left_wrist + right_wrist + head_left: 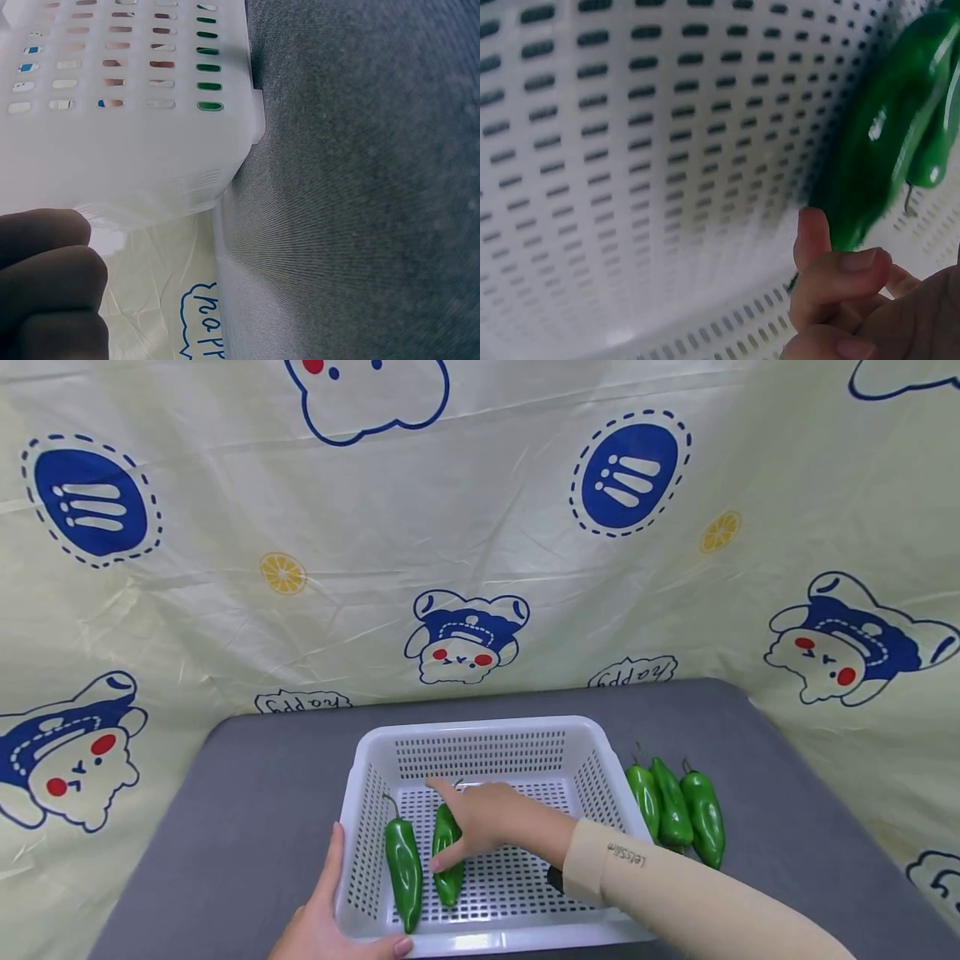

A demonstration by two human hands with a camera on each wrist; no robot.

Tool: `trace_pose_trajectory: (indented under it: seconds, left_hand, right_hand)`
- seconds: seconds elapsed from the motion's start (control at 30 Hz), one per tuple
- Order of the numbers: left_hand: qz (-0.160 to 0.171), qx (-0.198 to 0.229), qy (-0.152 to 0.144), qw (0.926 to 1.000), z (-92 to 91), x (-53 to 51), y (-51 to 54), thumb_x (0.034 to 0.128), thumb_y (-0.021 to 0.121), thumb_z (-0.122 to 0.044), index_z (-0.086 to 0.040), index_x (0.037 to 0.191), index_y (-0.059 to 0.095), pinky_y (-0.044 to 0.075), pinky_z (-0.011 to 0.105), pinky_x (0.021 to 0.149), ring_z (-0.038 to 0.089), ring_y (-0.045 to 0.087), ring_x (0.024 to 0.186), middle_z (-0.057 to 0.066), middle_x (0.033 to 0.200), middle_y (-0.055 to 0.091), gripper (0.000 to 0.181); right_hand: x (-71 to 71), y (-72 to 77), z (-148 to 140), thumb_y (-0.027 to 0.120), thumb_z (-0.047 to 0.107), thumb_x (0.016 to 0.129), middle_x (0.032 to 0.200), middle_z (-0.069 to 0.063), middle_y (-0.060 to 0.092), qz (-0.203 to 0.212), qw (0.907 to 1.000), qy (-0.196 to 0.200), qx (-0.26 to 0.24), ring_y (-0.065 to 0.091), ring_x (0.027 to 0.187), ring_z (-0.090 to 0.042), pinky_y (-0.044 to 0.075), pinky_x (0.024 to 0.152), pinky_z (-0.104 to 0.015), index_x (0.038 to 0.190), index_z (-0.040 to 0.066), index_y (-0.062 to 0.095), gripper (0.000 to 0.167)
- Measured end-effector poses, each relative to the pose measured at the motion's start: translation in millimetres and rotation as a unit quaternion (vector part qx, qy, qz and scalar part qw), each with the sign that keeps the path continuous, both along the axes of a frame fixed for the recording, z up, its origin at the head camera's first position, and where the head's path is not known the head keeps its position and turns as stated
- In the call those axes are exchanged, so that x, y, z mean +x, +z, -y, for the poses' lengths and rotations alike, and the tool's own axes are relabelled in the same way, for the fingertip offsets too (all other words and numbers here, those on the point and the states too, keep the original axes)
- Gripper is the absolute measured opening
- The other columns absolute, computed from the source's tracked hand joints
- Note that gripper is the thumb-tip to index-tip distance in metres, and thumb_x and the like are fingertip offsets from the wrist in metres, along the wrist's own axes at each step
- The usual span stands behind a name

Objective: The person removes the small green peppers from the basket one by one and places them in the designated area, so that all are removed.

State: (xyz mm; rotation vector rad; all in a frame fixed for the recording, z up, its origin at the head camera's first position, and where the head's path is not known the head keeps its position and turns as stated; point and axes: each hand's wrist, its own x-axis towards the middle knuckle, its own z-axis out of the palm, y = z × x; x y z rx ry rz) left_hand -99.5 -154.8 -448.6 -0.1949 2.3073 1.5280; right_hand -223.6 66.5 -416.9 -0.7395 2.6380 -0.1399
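A white plastic basket [495, 939] with slotted walls sits on the grey table. My left hand [330, 910] holds its near left corner, thumb at the front rim and fingers along the outer left wall. Inside lie two green peppers: the left pepper [405, 872] near the left wall, and a second pepper [447, 893] beside it. My right hand [487, 817] is over the second pepper, thumb and index finger spread apart. In the right wrist view, fingertips [812, 225] are at one end of this pepper [877, 127].
Several more green peppers [702, 814] lie on the grey table [262, 810], just right of the basket. A cream cloth [480, 527] with cartoon prints hangs behind and around the table. My right forearm crosses the basket's near right corner.
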Motion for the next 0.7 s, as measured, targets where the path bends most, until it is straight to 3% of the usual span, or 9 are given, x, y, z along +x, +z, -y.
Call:
trace_pose_trajectory:
  seconds: [0.2, 0.7]
  left_hand:
    - [0.003, 0.011, -0.004, 0.9999, 0.0, -0.1, 0.0, 0.0712, 0.090, -0.031, -0.042, 0.153, -0.024, 0.056, 0.040, 0.080, 0.024, 0.067, 0.099, 0.028, 0.144, 0.049, 0.140]
    - [0.005, -0.007, 0.002, 1.0000, -0.2, 0.4, 1.5, 0.0703, 0.090, -0.033, -0.043, 0.152, -0.023, 0.056, 0.040, 0.078, 0.023, 0.067, 0.097, 0.025, 0.141, 0.053, 0.140]
  right_hand:
    - [0.1, -12.4, 3.7, 0.067, 0.080, 0.069, 0.108, -0.007, 0.071, 0.006, 0.9998, -0.002, 0.019, 0.067, 0.095, -0.022, 0.051, 0.089, -0.043, 0.157, 0.028, 0.021, 0.112]
    - [-0.5, -22.4, 10.5, 0.077, 0.071, 0.067, 0.078, 0.004, 0.063, 0.000, 0.9992, 0.025, 0.031, 0.059, 0.073, -0.013, 0.050, 0.081, -0.038, 0.154, 0.025, 0.027, 0.111]
